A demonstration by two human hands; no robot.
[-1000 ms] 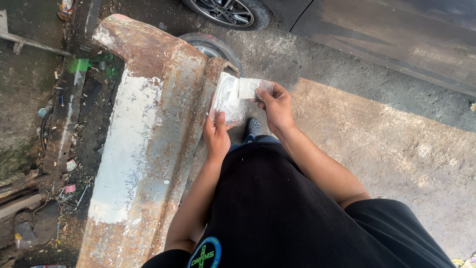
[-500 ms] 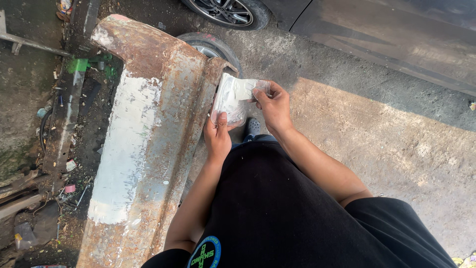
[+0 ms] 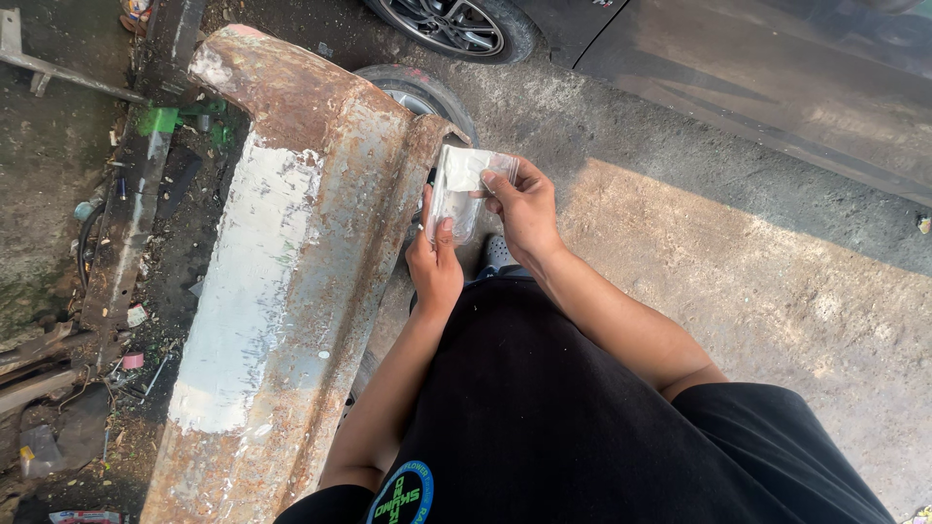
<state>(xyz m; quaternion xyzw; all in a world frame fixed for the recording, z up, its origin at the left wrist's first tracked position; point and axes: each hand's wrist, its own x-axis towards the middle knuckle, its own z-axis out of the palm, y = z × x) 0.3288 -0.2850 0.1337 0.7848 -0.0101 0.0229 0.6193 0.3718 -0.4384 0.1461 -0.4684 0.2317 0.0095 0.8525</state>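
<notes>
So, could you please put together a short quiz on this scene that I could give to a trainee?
1. True or false: both hands hold the clear plastic bag.
2. What lies directly beside the left hand? A) a rusty metal panel with white patches B) a wooden crate C) a blue barrel
3. Fill in: behind the panel, a small ____ stands on the concrete ground.

Key
1. True: the left hand grips the lower part of the bag, and the right hand pinches its upper edge.
2. A
3. wheel
</notes>
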